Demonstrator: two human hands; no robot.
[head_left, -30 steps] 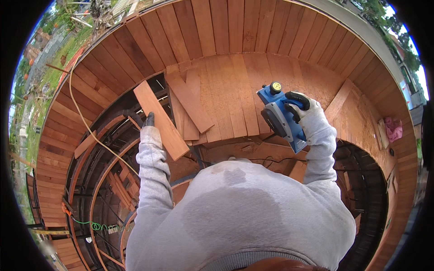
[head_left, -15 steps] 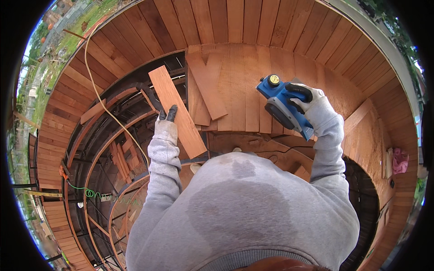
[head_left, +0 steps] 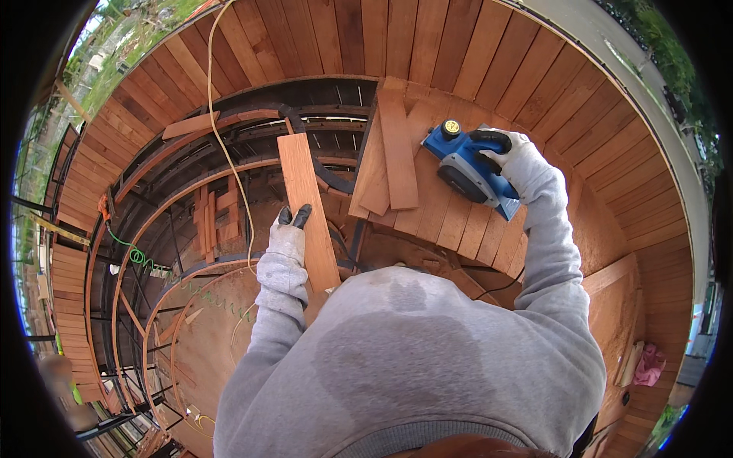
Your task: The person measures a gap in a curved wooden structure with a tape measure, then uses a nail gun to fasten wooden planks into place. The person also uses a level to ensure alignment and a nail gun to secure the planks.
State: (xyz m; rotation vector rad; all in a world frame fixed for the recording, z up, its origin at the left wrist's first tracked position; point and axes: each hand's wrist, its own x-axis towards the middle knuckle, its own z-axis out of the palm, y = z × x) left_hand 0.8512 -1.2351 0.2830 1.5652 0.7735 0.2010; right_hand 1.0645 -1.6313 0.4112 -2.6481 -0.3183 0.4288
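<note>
My left hand [head_left: 289,235], in a white glove with dark fingertips, grips a reddish wooden board [head_left: 308,183] by its long edge. The board is held lengthwise in front of me, its near end close to my torso. In my right hand [head_left: 521,162], also gloved, is the handle of a blue electric hand planer [head_left: 472,174] with a yellow-topped knob. The planer is over the plank bench, at its far right part; whether it touches the wood I cannot tell. Two loose boards, one of them a narrow plank [head_left: 398,153], lie on the bench left of the planer.
A curved slatted wooden wall [head_left: 427,42] surrounds me. To the left are curved black metal frames with wood strips [head_left: 205,221]. A pale cable [head_left: 221,141] hangs across them, and a green coiled hose [head_left: 137,256] is farther left. A pink cloth [head_left: 650,364] lies at the right.
My view has turned left, so the bench and wall appear rotated. The board in my left hand stands more upright in view. Both hands keep their holds.
</note>
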